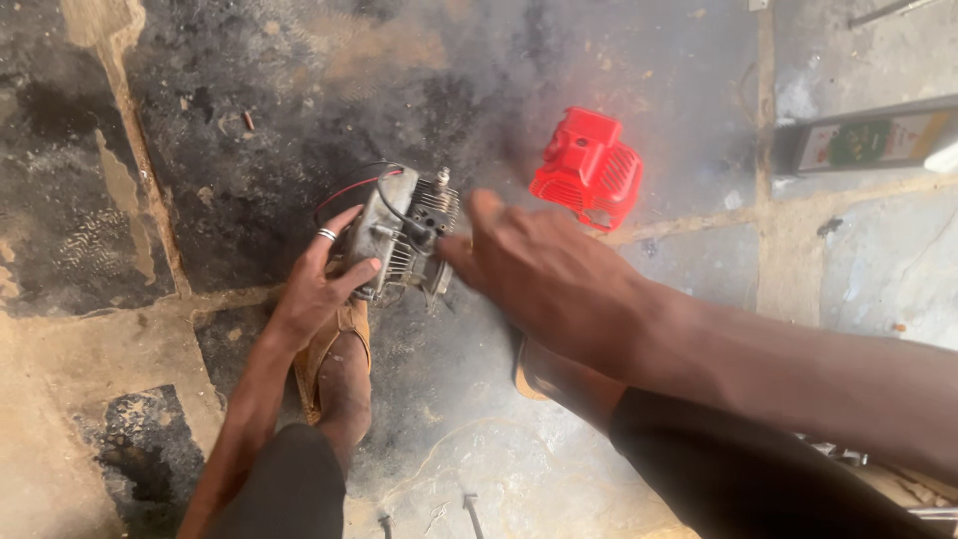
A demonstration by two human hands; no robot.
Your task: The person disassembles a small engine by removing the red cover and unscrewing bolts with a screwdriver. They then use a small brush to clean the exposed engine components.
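Gripping the small grey metal engine [404, 240] on the stained floor [639, 70], the left hand [317, 282] closes around its casing; the right hand [544, 269], fingers spread, touches its fins. It looks heavy, rigid, oily.

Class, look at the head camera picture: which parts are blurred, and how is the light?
Head view: the right hand is smeared by motion blur at the fingers; the left hand and small engine look sharper; the red cover is slightly soft; light is even daylight, without hard shadows or glare on the stained floor.
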